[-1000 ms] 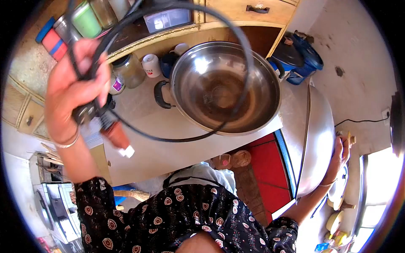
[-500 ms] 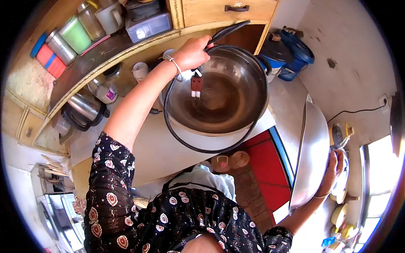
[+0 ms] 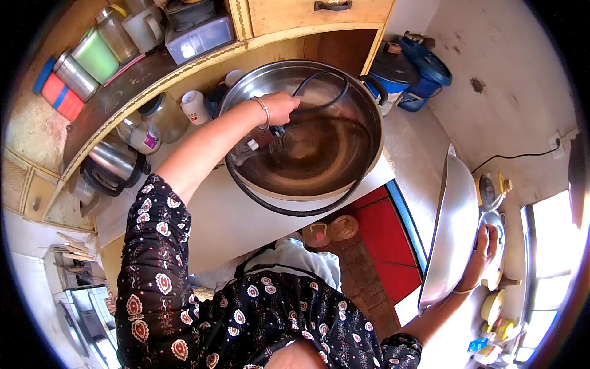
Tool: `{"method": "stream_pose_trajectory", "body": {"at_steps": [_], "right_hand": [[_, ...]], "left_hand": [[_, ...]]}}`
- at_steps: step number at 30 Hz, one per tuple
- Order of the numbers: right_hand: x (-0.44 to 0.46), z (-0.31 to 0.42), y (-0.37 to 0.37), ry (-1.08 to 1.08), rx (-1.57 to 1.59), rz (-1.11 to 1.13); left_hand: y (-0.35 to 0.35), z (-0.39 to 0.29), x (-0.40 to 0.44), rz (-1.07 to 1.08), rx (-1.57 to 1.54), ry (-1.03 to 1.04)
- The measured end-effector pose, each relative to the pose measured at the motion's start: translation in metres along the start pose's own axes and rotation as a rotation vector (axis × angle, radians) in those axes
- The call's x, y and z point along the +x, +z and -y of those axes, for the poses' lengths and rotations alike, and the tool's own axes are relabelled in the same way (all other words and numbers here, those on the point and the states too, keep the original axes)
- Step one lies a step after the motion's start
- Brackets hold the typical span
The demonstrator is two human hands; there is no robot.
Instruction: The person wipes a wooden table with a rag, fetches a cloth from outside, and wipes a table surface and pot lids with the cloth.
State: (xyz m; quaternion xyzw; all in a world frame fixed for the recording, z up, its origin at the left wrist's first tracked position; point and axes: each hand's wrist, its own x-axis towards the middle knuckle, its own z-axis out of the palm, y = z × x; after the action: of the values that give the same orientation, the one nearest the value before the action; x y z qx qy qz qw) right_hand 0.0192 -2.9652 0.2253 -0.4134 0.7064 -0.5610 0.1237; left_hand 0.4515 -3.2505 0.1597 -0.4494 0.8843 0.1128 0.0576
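A large round metal pan (image 3: pixel 307 182) with a brown-stained inside stands on the white counter. Over its left half, my left hand (image 3: pixel 283 109) is closed on a thick black cord (image 3: pixel 335 103) that loops inside the pan and hangs over its front rim. Just below that hand is a dark brown plug-like piece (image 3: pixel 264 138) with white ends; whether it joins the cord is hard to see. Far to the right, my right hand (image 3: pixel 485 249) grips a big domed metal lid (image 3: pixel 455 227) from its outer side, holding it on edge. The lid's handle is partly hidden by the fingers.
Behind the pan runs a wooden shelf with jars, a steel kettle (image 3: pixel 114 165), a white mug (image 3: pixel 195 107) and a plastic box (image 3: pixel 200 40). Blue buckets (image 3: pixel 424 74) stand in the back right corner. A red cabinet front (image 3: pixel 381 237) lies below the counter.
My left hand has lowered the cord, so more of it now lies coiled in the pan. The brown piece has swung left and tilted. My right hand and the lid stay nearly still.
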Motion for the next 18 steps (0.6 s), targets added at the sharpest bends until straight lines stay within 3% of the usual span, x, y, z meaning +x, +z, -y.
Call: {"method": "stream_pose_trajectory", "body": {"at_steps": [4, 6, 7, 8, 9, 11, 14, 18], "right_hand": [[0.001, 0.003, 0.004, -0.001, 0.017, 0.006], [0.001, 0.007, 0.007, -0.011, -0.022, -0.011], [0.001, 0.008, 0.009, -0.019, -0.039, -0.024], [0.004, 0.007, 0.009, -0.021, -0.037, -0.020], [0.005, 0.007, 0.011, -0.003, -0.010, -0.013], [0.006, 0.009, 0.015, 0.028, 0.049, 0.004], [0.015, 0.012, 0.019, -0.015, -0.055, 0.050], [0.014, 0.028, 0.036, -0.015, -0.037, 0.098]], "left_hand": [[-0.042, -0.039, -0.052, -0.028, -0.035, 0.011], [-0.064, -0.054, -0.098, 0.023, -0.572, 0.196], [-0.068, -0.060, -0.116, 0.204, -0.809, 0.289], [-0.067, -0.063, -0.132, 0.266, -0.839, 0.406], [-0.058, -0.065, -0.139, 0.147, -0.633, 0.618], [-0.047, -0.077, -0.159, 0.068, -0.493, 0.627], [-0.024, -0.078, -0.162, 0.038, -0.546, 0.516], [-0.015, -0.062, -0.144, -0.175, -0.607, 0.491]]}}
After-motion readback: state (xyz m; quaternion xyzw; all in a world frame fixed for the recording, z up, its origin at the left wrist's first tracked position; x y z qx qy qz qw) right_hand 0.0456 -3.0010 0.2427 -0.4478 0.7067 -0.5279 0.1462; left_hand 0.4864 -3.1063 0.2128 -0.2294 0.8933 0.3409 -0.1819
